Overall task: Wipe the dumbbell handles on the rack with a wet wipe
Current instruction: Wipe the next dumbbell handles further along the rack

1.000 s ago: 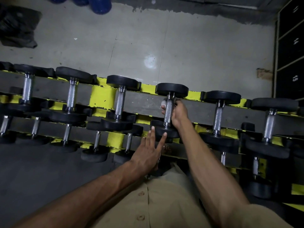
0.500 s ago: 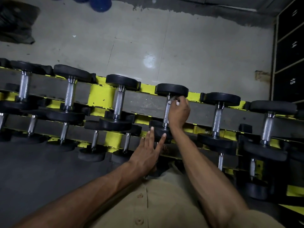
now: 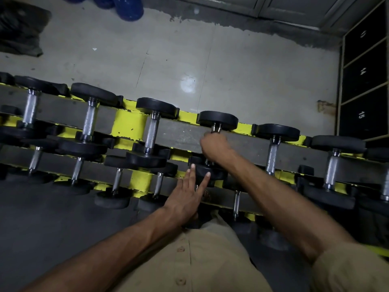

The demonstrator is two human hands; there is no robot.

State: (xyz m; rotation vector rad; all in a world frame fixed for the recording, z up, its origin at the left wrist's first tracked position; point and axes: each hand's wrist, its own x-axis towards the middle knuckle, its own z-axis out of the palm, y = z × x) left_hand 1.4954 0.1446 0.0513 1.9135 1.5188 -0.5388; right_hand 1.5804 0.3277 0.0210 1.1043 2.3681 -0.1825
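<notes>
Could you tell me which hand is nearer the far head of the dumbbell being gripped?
Right: the right hand grips the handle right beside the far head; the left hand lies flat at the near head.

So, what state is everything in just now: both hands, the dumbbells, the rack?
Right hand: fingers curled round a dumbbell handle on the top tier; wipe not visible.
Left hand: flat, straight fingers touching that dumbbell's near head.
Other dumbbells: lying in the rack, untouched.
Rack: loaded, yellow paint chipped.
</notes>
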